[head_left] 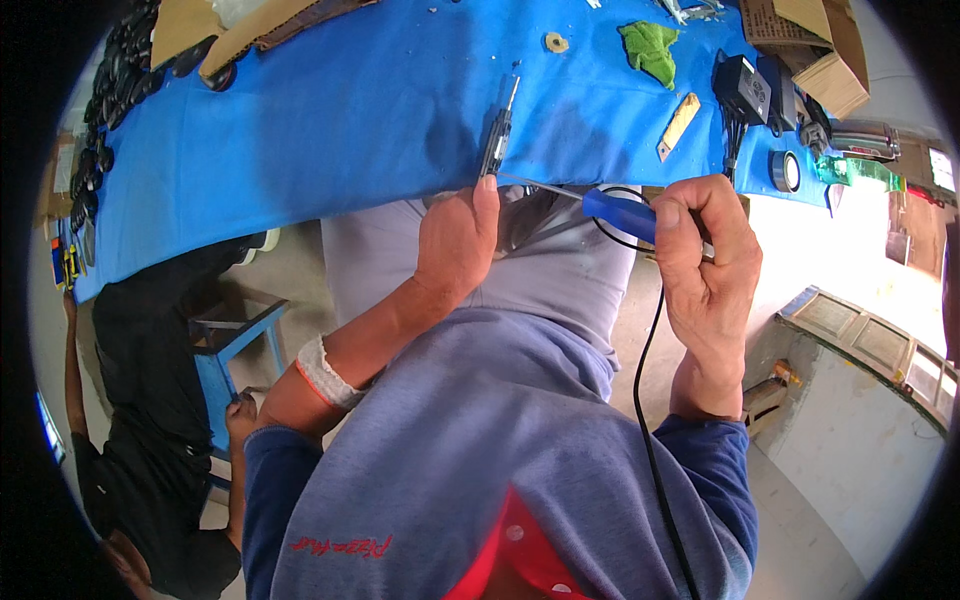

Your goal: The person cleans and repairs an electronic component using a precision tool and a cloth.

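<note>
My right hand (708, 255) is closed around the blue handle of a screwdriver (615, 212). Its thin metal shaft points left, and the tip meets or comes very near the lower end of a slim dark part (494, 143). That part stands near the front edge of the cloth, with a thin metal rod at its far end. My left hand (462, 235) grips the part's near end, thumb on top; the other fingers are mostly hidden behind it.
A blue cloth (330, 130) covers the table. On it lie a green rag (650, 52), a tan strip (678, 127), a tape roll (785, 171), a black power adapter (742, 88), cardboard and many black pieces (125, 90). A black cable (643, 400) hangs beside me. Another person (150, 350) sits left.
</note>
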